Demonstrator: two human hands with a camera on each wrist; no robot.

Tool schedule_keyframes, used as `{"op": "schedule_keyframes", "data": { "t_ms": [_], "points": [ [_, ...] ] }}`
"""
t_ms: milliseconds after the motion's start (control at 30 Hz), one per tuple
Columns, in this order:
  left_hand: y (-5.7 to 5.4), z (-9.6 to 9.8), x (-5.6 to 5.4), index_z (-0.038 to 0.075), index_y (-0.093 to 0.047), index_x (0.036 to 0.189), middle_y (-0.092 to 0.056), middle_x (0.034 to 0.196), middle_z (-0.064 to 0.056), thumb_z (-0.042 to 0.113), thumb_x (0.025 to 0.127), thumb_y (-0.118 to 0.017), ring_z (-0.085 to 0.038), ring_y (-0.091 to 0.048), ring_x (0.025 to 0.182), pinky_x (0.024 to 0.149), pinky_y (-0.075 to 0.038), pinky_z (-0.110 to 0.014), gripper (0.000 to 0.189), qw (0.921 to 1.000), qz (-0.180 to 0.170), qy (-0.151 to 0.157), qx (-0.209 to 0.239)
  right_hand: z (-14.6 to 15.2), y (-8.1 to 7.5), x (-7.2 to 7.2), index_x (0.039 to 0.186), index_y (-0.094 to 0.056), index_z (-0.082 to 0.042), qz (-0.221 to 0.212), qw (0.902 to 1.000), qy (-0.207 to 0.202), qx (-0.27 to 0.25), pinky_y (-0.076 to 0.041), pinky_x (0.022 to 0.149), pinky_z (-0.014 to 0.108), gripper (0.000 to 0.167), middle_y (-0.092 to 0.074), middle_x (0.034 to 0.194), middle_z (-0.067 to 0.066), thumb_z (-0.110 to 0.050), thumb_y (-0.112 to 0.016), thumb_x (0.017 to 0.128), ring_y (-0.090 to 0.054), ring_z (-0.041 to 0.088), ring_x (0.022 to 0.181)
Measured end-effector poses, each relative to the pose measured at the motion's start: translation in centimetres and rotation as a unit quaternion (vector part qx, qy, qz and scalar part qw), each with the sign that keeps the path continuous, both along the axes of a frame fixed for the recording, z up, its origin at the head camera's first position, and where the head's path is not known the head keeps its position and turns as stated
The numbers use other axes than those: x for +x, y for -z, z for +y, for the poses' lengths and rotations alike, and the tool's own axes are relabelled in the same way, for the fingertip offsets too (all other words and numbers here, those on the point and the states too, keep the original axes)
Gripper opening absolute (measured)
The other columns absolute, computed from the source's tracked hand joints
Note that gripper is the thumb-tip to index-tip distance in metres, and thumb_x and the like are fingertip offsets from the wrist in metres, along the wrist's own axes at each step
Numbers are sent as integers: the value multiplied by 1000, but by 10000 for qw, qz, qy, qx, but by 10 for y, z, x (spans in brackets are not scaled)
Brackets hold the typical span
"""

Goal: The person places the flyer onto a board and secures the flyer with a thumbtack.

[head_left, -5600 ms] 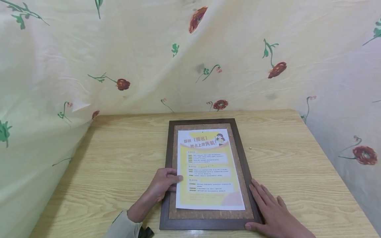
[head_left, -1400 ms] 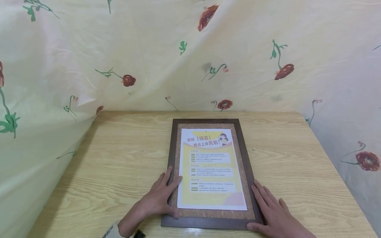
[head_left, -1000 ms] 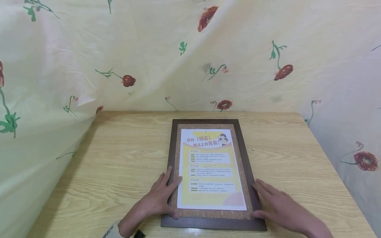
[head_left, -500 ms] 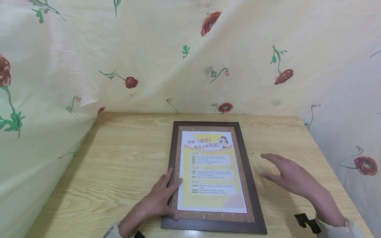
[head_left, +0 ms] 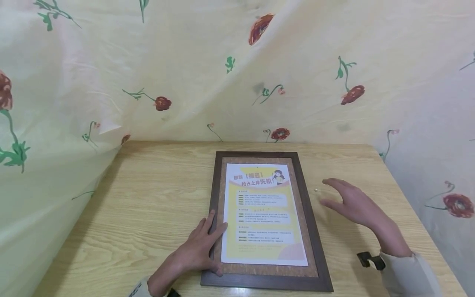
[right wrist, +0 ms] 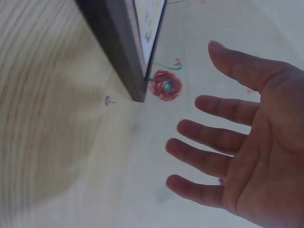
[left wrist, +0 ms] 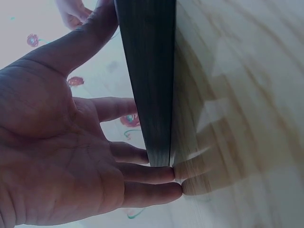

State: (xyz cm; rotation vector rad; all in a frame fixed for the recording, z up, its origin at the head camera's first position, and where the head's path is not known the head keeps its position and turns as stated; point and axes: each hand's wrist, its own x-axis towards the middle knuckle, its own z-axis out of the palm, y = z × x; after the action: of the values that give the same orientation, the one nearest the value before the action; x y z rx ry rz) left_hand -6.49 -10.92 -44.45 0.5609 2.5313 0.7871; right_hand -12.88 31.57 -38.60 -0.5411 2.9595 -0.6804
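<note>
A cork board in a dark wooden frame (head_left: 265,282) lies on the table, bearing a yellow and white printed poster (head_left: 263,214). A small dark pin shows at the poster's top edge. My left hand (head_left: 194,249) rests along the frame's left side, fingers spread; in the left wrist view the fingers are extended against the frame edge (left wrist: 149,85). Right of the board, my right hand (head_left: 358,208) hovers above the table with fingers apart, holding nothing. Close to its fingertips a thumbtack (head_left: 316,190) lies on the wood, its point sideways in the right wrist view (right wrist: 108,100).
The wood-grain table (head_left: 159,185) extends on both sides of the board. Behind it and at both sides hangs a pale curtain (head_left: 193,70) printed with red flowers. Black straps sit at both wrists.
My right hand has let go of the board's lower right edge, lifted, and moved up the table toward the thumbtack. My left hand earlier touched the poster's left edge, then spread along the frame.
</note>
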Motion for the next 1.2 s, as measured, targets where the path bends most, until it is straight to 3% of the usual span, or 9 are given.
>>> {"op": "schedule_keyframes", "data": {
  "t_ms": [300, 533, 833, 1200],
  "points": [
    [1, 0, 0, 10, -39, 152, -3, 161, -29, 42, 53, -94, -59, -12, 140, 105, -24, -71, 118, 10000, 3, -9, -41, 4, 17, -18, 138, -45, 12, -184, 9995, 192, -166, -32, 100, 68, 63, -40, 141, 38, -31, -66, 96, -37, 56, 128],
    [1, -1, 0, 10, -39, 152, -4, 160, -29, 41, 53, -94, -59, -12, 140, 105, -23, -71, 117, 10000, 49, -11, 7, 9, 38, -31, 137, -46, 12, -120, 9978, 348, -550, -30, 99, 71, 62, -38, 141, 39, -28, -68, 95, -34, 58, 128],
    [2, -1, 1, 8, -40, 151, -6, 160, -31, 41, 54, -94, -59, -13, 139, 105, -24, -71, 117, 9998, 169, 55, 5, 13, 59, -38, 142, -37, 13, -346, 9952, 427, -810, -27, 101, 71, 72, -35, 143, 40, -33, -67, 95, -31, 58, 130],
    [2, -1, 3, 10, -39, 152, -5, 160, -29, 42, 54, -94, -58, -13, 140, 105, -24, -71, 117, 9999, 143, 51, -1, 13, 70, -45, 140, -40, 13, -328, 9949, 541, -790, -25, 103, 71, 70, -34, 143, 41, -31, -69, 94, -30, 58, 131]
  ]
}}
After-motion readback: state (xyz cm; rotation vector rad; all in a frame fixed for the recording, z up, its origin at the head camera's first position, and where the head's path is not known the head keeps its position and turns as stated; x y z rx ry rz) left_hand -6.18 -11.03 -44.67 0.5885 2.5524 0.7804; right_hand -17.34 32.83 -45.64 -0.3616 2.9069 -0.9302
